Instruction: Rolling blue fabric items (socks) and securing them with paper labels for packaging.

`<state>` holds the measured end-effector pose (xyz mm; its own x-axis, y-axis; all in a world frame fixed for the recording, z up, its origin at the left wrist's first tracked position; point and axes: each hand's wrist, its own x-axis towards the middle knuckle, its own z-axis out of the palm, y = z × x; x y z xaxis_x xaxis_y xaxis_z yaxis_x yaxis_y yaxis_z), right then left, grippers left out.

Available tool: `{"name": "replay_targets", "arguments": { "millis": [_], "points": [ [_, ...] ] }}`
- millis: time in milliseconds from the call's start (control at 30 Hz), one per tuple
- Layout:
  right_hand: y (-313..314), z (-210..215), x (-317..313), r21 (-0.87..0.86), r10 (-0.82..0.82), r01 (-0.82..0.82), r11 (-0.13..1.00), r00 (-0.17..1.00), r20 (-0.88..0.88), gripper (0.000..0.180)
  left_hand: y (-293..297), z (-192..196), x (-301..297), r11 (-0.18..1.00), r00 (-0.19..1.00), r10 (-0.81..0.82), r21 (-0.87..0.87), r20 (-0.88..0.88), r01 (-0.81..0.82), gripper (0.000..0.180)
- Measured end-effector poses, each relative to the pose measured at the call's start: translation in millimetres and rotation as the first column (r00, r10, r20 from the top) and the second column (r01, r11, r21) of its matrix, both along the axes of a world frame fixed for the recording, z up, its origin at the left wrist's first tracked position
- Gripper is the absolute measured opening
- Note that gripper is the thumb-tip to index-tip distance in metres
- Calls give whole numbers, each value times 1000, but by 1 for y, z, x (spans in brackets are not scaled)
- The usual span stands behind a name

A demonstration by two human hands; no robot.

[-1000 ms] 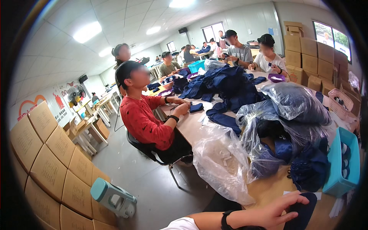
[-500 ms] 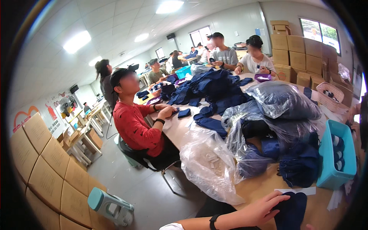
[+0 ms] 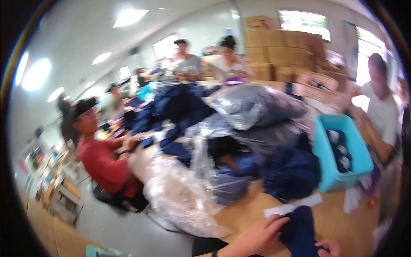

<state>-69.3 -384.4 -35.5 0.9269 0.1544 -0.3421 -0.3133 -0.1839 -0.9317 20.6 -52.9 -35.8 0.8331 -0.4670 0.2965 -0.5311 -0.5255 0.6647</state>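
A dark navy cloth piece (image 3: 299,229) lies on the tan tabletop at the lower right; its exact kind is unclear. My left hand (image 3: 261,233) reaches in from the lower edge, its fingers stretched out and their tips on the cloth's left side. At the cloth's lower right edge, my right hand (image 3: 329,248) shows only in part, with bent fingers closed on the fabric. A white paper strip (image 3: 293,205) lies just beyond the cloth. The view is smeared by motion.
A turquoise bin (image 3: 342,182) with dark rolled items stands at right. Clear plastic bags (image 3: 261,105) and navy fabric heaps (image 3: 173,107) cover the table's middle. A person in red (image 3: 100,160) sits left; a person in a light shirt (image 3: 379,100) is at right. Cartons (image 3: 278,51) are stacked behind.
The view has swung to the right, so the scene shifts left and the person at far right shows more fully. My right hand has come into view at the cloth's lower edge.
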Motion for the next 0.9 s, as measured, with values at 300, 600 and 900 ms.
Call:
{"name": "replay_targets", "arguments": {
  "millis": [300, 600, 900],
  "points": [
    [17, 17, 27, 2, 142, -142, 990, 988, 56, 27, 3, 9, -3, 986, 975, 159, 74, -153, -149, 56],
    [12, 10, 16, 52, 162, -165, 985, 985, 63, 30, -7, 15, -5, 999, 999, 37, 35, 7, -37, 51],
    [22, 18, 43, 52, 306, -304, 951, 952, -28, 31, 5, 10, -1, 995, 995, 92, 34, 48, -93, 53]
  ]
}}
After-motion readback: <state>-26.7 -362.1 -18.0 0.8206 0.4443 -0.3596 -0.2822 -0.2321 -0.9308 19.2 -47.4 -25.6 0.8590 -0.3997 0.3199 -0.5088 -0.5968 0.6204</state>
